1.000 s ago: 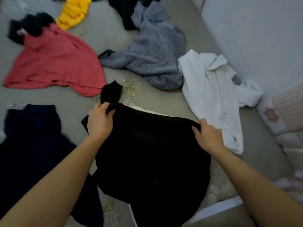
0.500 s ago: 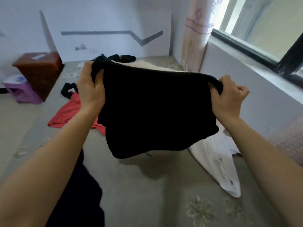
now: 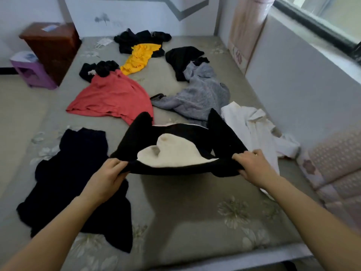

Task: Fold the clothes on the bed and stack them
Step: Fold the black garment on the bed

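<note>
Both hands hold a black garment with a cream lining by its near hem, stretched flat in the air above the bed. My left hand grips its left corner. My right hand grips its right corner. Both sleeves flare away from me. A dark navy garment lies spread on the bed at the left. A white shirt lies at the right, partly behind the black garment.
Farther back lie a red top, a grey sweater, a yellow garment and black clothes. A brown cabinet and purple stool stand left of the bed. A wall and a quilted pillow border the right.
The black garment hung upright in front of me half a second ago. It has swung out flat over the bed, lining up, and my view has dropped toward the bed.
</note>
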A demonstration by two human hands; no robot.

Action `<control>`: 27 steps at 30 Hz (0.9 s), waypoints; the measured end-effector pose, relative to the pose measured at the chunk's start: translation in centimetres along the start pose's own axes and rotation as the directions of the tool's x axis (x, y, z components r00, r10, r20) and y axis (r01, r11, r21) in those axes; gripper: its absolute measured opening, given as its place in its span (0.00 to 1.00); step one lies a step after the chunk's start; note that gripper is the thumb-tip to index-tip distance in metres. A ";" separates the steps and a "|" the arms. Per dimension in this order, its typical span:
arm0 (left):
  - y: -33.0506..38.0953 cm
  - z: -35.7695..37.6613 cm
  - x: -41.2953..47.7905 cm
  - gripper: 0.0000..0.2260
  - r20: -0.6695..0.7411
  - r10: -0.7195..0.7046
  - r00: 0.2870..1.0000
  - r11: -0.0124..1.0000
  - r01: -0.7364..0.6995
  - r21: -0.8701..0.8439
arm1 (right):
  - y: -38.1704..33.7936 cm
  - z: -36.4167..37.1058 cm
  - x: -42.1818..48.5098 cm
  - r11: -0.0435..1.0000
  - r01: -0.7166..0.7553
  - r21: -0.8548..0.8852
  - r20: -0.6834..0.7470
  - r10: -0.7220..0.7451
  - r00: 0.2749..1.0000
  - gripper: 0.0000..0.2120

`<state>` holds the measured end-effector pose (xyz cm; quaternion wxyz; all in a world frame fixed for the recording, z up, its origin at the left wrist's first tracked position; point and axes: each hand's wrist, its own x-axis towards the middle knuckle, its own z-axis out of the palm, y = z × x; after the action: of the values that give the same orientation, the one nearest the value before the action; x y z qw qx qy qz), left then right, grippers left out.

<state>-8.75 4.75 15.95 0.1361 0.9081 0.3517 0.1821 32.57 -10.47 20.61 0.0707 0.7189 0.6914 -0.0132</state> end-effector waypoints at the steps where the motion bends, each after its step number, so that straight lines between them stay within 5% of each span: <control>1: -0.2 1.4 -2.0 0.11 0.096 -0.014 0.995 1.000 0.012 0.017 | -1.0 1.7 -0.7 0.999 -0.008 -0.036 0.157 0.014 0.987 0.14; 4: 0.0 4.9 -6.7 0.11 0.349 -0.107 0.931 0.994 0.093 0.059 | -3.7 6.2 -3.0 0.999 -0.035 -0.038 0.420 0.048 0.906 0.15; 11: 2.0 7.1 -9.3 0.19 0.676 -0.295 0.675 0.955 0.226 0.191 | -5.1 9.8 -5.9 1.000 -0.022 0.007 0.564 0.014 0.826 0.24; 16: 4.2 10.8 -11.9 0.27 0.874 -0.345 0.342 0.938 0.079 0.339 | -5.9 13.4 -8.6 0.999 -0.008 0.040 0.768 -0.026 0.640 0.25; 18: 5.3 12.5 -12.5 0.28 0.917 -0.361 0.171 0.932 0.096 0.349 | -6.7 15.2 -9.4 0.995 -0.073 0.074 0.855 -0.026 0.518 0.27; 20: 5.8 14.3 -12.4 0.22 0.926 -0.366 0.096 0.920 0.185 0.344 | -7.2 16.8 -9.3 0.977 -0.178 0.115 0.890 -0.022 0.455 0.27; 22: 6.2 16.0 -11.5 0.17 0.895 -0.416 0.160 0.886 0.293 0.359 | -7.6 17.8 -8.2 0.946 -0.277 0.171 0.877 -0.018 0.480 0.26; 27: 6.3 18.9 -8.4 0.24 0.639 -0.477 0.604 0.876 0.271 0.398 | -8.1 19.9 -3.7 0.906 -0.308 0.291 0.678 0.032 0.734 0.26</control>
<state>-2.71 -7.76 -0.62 0.1773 0.8194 0.4738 -0.2695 25.91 -16.25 0.64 0.1682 0.7283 0.5347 -0.3942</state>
